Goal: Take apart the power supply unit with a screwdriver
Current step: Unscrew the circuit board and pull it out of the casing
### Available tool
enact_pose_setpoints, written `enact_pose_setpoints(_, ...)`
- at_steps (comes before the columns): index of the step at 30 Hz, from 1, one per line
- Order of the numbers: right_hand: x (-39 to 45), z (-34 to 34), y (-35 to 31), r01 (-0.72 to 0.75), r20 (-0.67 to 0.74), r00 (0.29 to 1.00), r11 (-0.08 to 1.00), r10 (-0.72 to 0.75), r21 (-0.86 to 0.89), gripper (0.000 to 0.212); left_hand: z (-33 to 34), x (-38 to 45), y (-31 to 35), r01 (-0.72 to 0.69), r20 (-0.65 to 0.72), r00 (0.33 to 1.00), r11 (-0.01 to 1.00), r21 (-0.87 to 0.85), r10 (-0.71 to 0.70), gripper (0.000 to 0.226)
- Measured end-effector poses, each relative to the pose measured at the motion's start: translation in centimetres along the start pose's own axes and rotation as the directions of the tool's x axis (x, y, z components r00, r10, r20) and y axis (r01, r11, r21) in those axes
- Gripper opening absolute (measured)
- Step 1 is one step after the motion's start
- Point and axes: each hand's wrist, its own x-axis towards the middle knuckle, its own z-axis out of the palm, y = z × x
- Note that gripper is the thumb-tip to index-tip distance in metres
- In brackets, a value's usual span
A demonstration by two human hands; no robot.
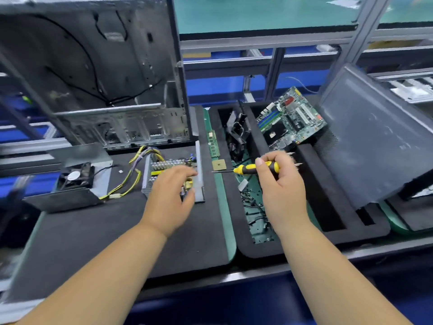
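1. Two halves of the power supply unit lie apart on the black mat (117, 231): the open base with its circuit board (164, 165) is under my left hand, and the lid with the fan (75, 175) sits well to the left, joined to the base only by a thin lead. I judge the board's screws come next.
2. My left hand (171, 198) reaches over the board, fingers loose and spread, gripping nothing, ready to steady the base.
3. My right hand (281, 184) is clenched round the screwdriver (253, 168), held level above the parts tray (328, 207), tip pointing left toward the board but not touching it.
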Motion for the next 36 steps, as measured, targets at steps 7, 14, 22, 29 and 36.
enact_pose_setpoints(7, -2.2, 6.6, -1.4, -0.002, 0.107, 0.994, 1.0, 0.002, 0.0, 0.015, -3.2, -2.9, -6.1, 0.14, -0.064, 0.988, 0.99, 0.014, -0.139, 0.063)
enact_pose_setpoints(14, -4.0, 11.6, -1.8, -0.003, 0.211, 0.977, 0.995, 0.025, -0.103, 0.014, -3.0, -5.8, -10.8, 0.017, 0.095, 0.995, 1.0, 0.016, -0.018, 0.083)
enact_pose_setpoints(22, -4.5, 14.5, -1.7, 0.018, 0.263, 0.964, 0.969, 0.048, -0.245, 0.012, -1.5, -5.0, -14.1, 0.179, 0.231, 0.959, 0.983, -0.03, -0.167, 0.101)
enact_pose_setpoints(29, -3.9, 16.4, -1.4, 0.118, 0.299, 0.954, 0.917, 0.001, -0.381, 0.013, -0.9, -4.2, -14.8, 0.2, 0.151, 0.969, 0.98, -0.023, -0.194, 0.065)
enact_pose_setpoints(36, -3.1, 17.7, -2.1, 0.288, 0.375, 0.921, 0.832, -0.105, -0.475, 0.012, -0.8, -4.0, -14.5, 0.21, 0.129, 0.97, 0.978, -0.011, -0.207, 0.061)
